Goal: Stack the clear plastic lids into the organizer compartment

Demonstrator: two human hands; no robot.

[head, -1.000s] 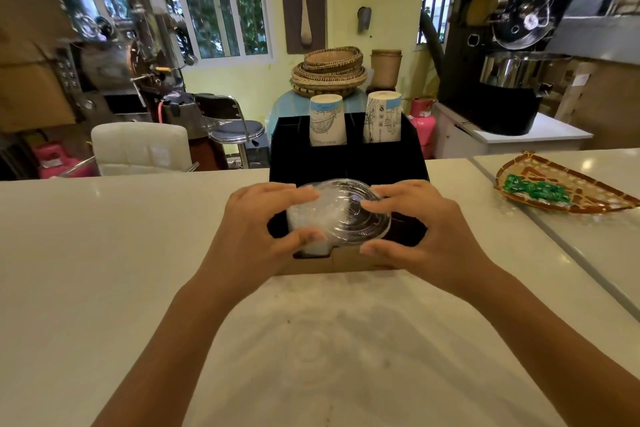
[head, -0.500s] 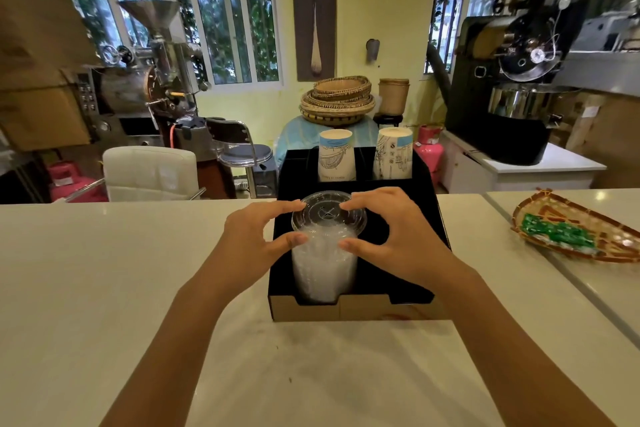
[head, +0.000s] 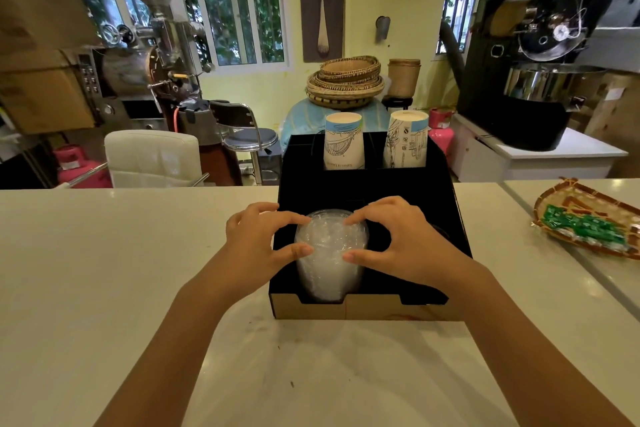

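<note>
My left hand (head: 263, 246) and my right hand (head: 398, 246) are both curled around the stack of clear plastic lids (head: 330, 253), thumbs on the near side and fingertips (head: 298, 218) on the top rim, pinching it from either side. The stack stands in the front left compartment of the black organizer (head: 446, 218), which sits on the white surface (head: 104, 270) toward its far edge, about midway along. The foot of the stack looks to be down behind the low front wall of the compartment, so I judge the placing as good as done; whether the bottom lid truly rests on the floor of the box I cannot tell. What is left, as I see it, is to square the stack upright and let go. I see no other loose lids on the surface. Two paper cup stacks (head: 344, 142) stand in the rear compartments, and a woven tray (head: 554, 198) lies near the right edge.
</note>
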